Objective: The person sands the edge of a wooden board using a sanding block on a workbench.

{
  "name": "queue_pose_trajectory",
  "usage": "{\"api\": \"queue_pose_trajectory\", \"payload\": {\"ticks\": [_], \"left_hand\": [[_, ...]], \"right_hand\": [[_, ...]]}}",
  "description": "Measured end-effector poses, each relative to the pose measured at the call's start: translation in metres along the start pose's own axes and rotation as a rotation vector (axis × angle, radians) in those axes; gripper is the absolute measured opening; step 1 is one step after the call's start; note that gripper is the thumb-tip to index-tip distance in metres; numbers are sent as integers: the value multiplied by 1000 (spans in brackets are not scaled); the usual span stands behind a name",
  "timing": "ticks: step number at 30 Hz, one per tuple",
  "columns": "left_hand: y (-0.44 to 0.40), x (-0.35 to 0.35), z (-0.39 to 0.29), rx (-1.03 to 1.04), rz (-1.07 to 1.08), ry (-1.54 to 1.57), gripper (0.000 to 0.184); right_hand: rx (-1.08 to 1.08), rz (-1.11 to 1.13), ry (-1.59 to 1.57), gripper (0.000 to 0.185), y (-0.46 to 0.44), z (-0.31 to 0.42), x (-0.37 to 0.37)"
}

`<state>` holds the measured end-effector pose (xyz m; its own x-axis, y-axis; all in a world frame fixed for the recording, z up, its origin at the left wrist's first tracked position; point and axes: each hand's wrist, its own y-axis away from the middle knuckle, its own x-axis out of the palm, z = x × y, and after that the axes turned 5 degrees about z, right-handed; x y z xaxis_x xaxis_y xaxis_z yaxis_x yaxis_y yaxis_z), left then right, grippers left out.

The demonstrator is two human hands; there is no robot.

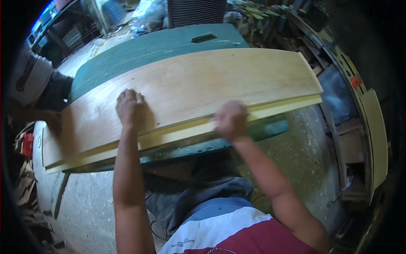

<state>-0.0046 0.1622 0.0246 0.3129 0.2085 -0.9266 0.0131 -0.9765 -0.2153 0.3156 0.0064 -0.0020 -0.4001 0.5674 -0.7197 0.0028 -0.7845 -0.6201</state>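
A long pale wooden panel [190, 80] lies across a green table [156, 42], with a lighter strip of wood [279, 106] along its near edge. My left hand [129, 108] rests on top of the panel, left of the middle, its fingers bent and close together; nothing shows in it. At the near edge, right of the middle, my right hand [231, 120] is closed and smeared by motion. Something small and thin shows at its left side, too blurred to name.
At the left end, another person's hand [54, 121] touches the panel. A dark slatted chair back [196, 12] stands behind the table. Wood scraps [253, 10] and plastic bags [148, 17] lie beyond it. Shelving with boards [374, 139] runs along the right.
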Motion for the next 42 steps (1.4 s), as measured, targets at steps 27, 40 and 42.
{"api": "queue_pose_trajectory", "payload": {"ticks": [27, 40, 42], "left_hand": [[-3, 13, 11, 51, -67, 2, 40], [134, -5, -123, 753, 96, 214, 62], [131, 9, -122, 782, 135, 68, 58]], "right_hand": [[155, -12, 29, 22, -22, 105, 45], [365, 0, -1140, 13, -20, 34, 10], [281, -56, -723, 17, -31, -2, 1]]}}
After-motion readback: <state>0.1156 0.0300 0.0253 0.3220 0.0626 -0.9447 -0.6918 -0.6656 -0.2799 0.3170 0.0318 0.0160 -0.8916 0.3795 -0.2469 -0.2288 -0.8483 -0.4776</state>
